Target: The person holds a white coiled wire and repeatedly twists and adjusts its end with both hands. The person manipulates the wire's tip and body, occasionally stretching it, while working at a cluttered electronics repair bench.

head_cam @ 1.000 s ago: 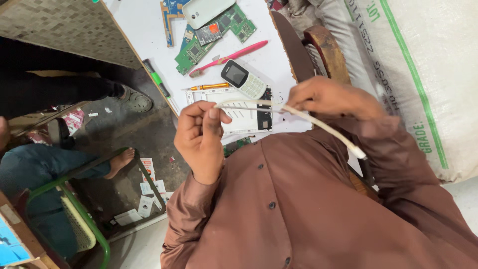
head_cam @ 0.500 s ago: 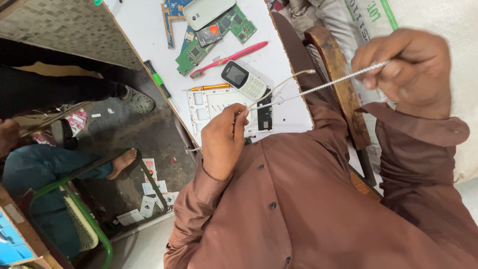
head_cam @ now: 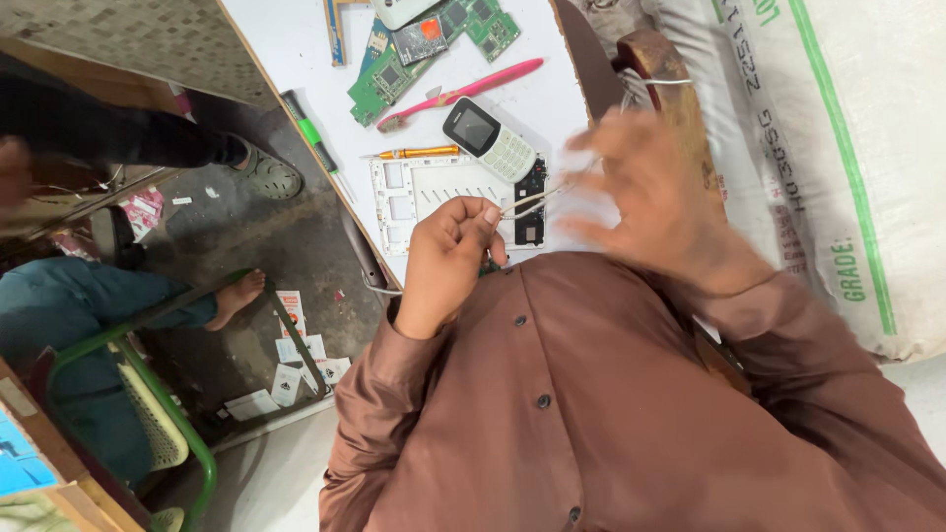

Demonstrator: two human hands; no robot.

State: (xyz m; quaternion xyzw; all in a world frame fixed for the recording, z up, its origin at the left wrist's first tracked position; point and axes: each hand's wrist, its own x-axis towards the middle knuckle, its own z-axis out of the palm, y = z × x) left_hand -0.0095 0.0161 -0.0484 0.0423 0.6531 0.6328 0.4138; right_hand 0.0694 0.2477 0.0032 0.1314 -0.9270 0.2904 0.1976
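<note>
My left hand is closed just in front of my brown shirt, pinching the end of a thin white wire. The wire runs right toward my right hand, which is motion-blurred over the table's near edge with its fingers looking spread; its grip on the wire cannot be made out. Just beyond my hands on the white table lie a white phone frame, a small black part and a white keypad phone.
Farther up the table are an orange screwdriver, a pink toothbrush and green circuit boards. A white sack fills the right. Left, on the floor, are other people's feet and a green chair.
My right hand, raised high at the right with the wire stretched out, has swung down and left toward my left hand. The left hand has stayed near my chest, still pinching the wire.
</note>
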